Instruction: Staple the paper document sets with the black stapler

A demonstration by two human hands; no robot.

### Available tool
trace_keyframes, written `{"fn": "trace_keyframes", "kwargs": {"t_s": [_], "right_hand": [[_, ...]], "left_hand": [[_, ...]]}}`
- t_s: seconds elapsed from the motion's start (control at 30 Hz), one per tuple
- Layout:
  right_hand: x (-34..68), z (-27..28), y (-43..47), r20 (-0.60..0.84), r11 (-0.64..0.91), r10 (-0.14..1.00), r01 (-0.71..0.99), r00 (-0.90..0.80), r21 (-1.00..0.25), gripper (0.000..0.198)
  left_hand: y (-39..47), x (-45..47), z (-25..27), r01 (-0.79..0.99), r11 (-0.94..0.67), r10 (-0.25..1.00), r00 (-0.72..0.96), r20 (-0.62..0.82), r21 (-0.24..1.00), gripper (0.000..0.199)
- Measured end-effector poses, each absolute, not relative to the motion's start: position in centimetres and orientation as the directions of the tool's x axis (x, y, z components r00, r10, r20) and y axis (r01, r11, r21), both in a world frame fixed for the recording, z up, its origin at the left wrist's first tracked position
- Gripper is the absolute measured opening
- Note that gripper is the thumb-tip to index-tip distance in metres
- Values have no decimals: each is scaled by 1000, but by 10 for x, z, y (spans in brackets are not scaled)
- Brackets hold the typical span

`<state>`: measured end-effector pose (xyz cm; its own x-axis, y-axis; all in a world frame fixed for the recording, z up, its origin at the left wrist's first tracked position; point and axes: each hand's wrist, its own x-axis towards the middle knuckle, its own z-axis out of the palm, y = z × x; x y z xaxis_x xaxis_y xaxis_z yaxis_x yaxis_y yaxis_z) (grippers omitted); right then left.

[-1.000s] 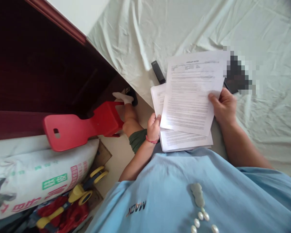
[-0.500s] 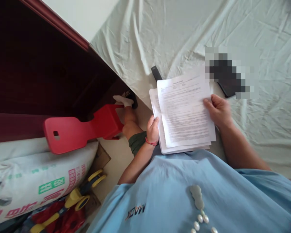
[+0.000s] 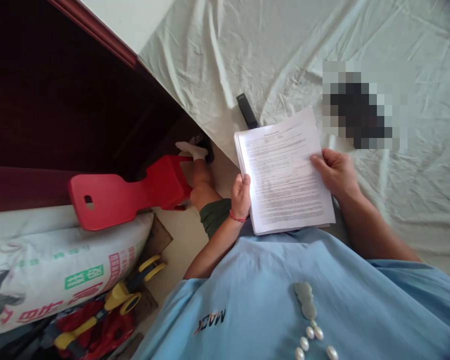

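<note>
A stack of printed paper sheets (image 3: pixel 285 185) rests above my lap, its top page covered in lines of small text. My left hand (image 3: pixel 241 195), with a red cord at the wrist, grips the stack's left edge, thumb on the front. On the opposite edge my right hand (image 3: pixel 337 171) pinches the sheets, thumb on top and fingers curled underneath. Just beyond the top edge lies a black remote-like object (image 3: pixel 247 111), its near end hidden by the paper. A dark, pixelated object (image 3: pixel 360 112) lies on the sheet to the right.
A pale wrinkled bedsheet (image 3: pixel 285 45) spreads ahead and right. On the left stand a red plastic chair (image 3: pixel 135 195), a printed white sack (image 3: pixel 60 260) and a yellow-wheeled toy (image 3: pixel 123 297). Dark wooden furniture (image 3: pixel 60 100) fills the upper left.
The top page, earlier offset from the sheets beneath, now lies nearly flush with them. My left hand has shifted slightly up and right; more of the black remote-like object shows.
</note>
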<state>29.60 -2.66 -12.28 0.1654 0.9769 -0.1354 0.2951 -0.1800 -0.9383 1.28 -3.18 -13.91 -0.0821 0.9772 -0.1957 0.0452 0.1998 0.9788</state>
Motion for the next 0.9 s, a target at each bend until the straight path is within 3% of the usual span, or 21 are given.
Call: {"fn": "trace_keyframes", "kwargs": {"t_s": [0.07,0.17,0.23,0.33,0.4,0.47,0.57,0.67,0.77,0.83,0.9], "right_hand": [[292,-123,-25,-109,-173,975,360,192,-917,38],[294,-122,-21,64,-103,945,476,321,-873,24],[299,-121,-18,137,-57,918,467,371,-883,47],[304,-116,-20,14,-42,966,209,260,-977,73],[303,-113,-26,-140,-141,989,7,54,-990,69],[299,-109,-32,-266,-277,956,-84,-120,-957,58],[294,-97,-29,-301,-316,942,-97,-147,-944,53],[298,-68,-9,-143,-147,988,-65,-62,-987,50],[311,-31,16,92,92,996,-6,-17,-996,46],[320,-15,27,169,171,984,42,-49,-984,49],[326,-12,33,180,192,975,88,-127,-977,55]], "left_hand": [[-32,12,-139,57,190,981,-42,-188,980,60],[-34,12,-136,-2,170,985,4,-170,985,57],[-36,12,-131,-102,187,982,30,-185,977,55],[-39,11,-122,-252,243,970,75,-231,937,52],[-39,10,-117,-315,279,960,108,-257,907,50],[-34,10,-111,-350,295,955,120,-269,889,52],[-16,12,-95,-355,274,962,117,-248,894,61],[15,16,-64,-294,150,983,149,-110,944,65],[51,18,-31,-196,-120,979,141,149,973,73],[71,18,-22,-129,-263,946,159,281,956,81],[84,16,-30,-72,-313,926,198,321,947,84]]}}
